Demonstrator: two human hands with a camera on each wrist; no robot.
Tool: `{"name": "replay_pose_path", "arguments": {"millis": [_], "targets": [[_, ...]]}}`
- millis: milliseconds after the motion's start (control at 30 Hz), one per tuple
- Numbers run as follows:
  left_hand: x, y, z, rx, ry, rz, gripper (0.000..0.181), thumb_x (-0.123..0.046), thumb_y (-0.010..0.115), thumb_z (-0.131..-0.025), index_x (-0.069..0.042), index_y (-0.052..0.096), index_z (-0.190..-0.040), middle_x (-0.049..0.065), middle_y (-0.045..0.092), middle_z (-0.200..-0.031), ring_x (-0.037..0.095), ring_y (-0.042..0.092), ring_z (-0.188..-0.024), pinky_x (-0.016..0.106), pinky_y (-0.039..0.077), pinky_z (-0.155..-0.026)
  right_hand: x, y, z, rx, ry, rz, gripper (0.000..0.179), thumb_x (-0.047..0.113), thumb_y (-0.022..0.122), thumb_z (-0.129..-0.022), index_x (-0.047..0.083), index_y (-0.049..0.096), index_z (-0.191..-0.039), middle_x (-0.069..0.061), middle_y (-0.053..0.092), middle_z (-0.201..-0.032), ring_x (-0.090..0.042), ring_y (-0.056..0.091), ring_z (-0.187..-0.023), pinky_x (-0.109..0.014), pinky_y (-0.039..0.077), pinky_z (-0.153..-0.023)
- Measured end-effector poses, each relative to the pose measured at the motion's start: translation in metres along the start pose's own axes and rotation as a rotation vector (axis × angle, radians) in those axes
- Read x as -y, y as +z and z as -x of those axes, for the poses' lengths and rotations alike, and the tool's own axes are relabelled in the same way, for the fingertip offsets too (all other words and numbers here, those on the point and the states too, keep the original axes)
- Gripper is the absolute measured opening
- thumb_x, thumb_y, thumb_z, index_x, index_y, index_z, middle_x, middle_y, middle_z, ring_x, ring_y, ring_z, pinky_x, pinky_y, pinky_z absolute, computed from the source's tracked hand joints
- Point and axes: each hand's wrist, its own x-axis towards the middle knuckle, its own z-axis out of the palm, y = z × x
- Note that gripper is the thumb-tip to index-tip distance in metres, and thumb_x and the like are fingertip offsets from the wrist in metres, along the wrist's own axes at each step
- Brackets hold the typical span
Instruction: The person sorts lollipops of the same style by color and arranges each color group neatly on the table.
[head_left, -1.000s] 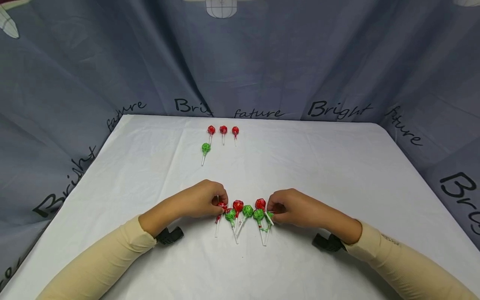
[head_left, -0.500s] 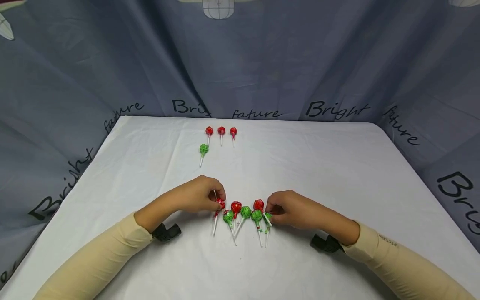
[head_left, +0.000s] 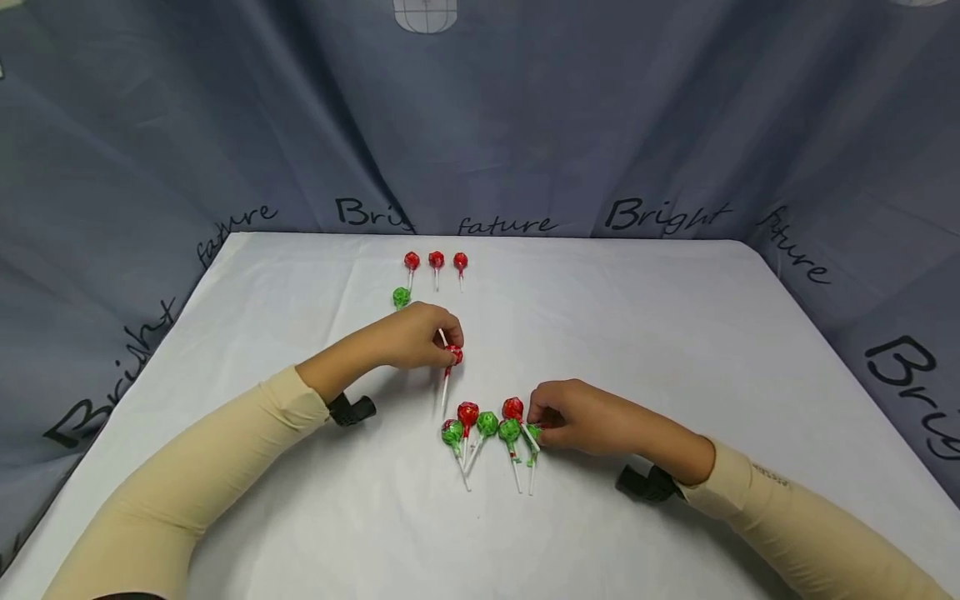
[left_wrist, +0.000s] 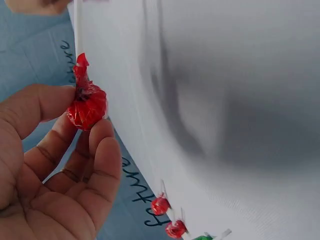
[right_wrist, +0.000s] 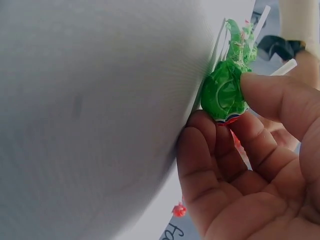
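My left hand (head_left: 420, 335) pinches a red-wrapped lollipop (left_wrist: 88, 107) by its head, above the middle of the table, with the white stick pointing toward me in the head view. At the right end of the near group, my right hand (head_left: 583, 418) holds the head of a green lollipop (right_wrist: 222, 95) between thumb and fingers, low at the cloth. Beside it lie a red lollipop (head_left: 513, 407) and another green lollipop (head_left: 509, 430). Left of these are a red lollipop (head_left: 468, 413) and two green ones, their sticks crossing or close together.
Three red lollipops (head_left: 437, 260) stand in a row near the far edge of the white table (head_left: 637, 333). Below the leftmost is a green lollipop (head_left: 401, 297), its stick hidden behind my left hand. A grey printed curtain (head_left: 525, 125) hangs behind the table.
My left hand has lifted the red lollipop from the left end of the near group and carried it away from me, toward the far row. My right hand stays nearly in place.
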Motion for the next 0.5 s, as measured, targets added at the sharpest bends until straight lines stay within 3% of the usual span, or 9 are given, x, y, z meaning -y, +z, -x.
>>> {"name": "replay_pose_path", "arguments": {"millis": [200, 500], "targets": [[0.011, -0.01, -0.027, -0.031, -0.015, -0.001, 0.006, -0.012, 0.072, -0.088, -0.011, 0.07, -0.094, -0.001, 0.068, -0.09, 0.015, 0.064, -0.086, 0.032, 0.05, -0.075, 0.0, -0.001, 0.0, -0.011, -0.011, 0.025, 0.017, 0.002, 0.07, -0.087, 0.017, 0.062, -0.088, 0.008, 0.052, -0.079, -0.01, 0.049, -0.074, -0.025, 0.045, -0.065], [0.025, -0.016, -0.062, -0.038, 0.015, 0.078, 0.011, -0.013, 0.072, -0.091, -0.01, 0.071, -0.101, 0.0, 0.07, -0.096, 0.015, 0.066, -0.093, 0.032, 0.051, -0.082, -0.001, 0.0, 0.001, -0.017, -0.023, 0.022, 0.016, 0.002, 0.069, -0.088, 0.016, 0.062, -0.088, 0.009, 0.053, -0.08, -0.012, 0.051, -0.076, -0.025, 0.046, -0.067]]}}
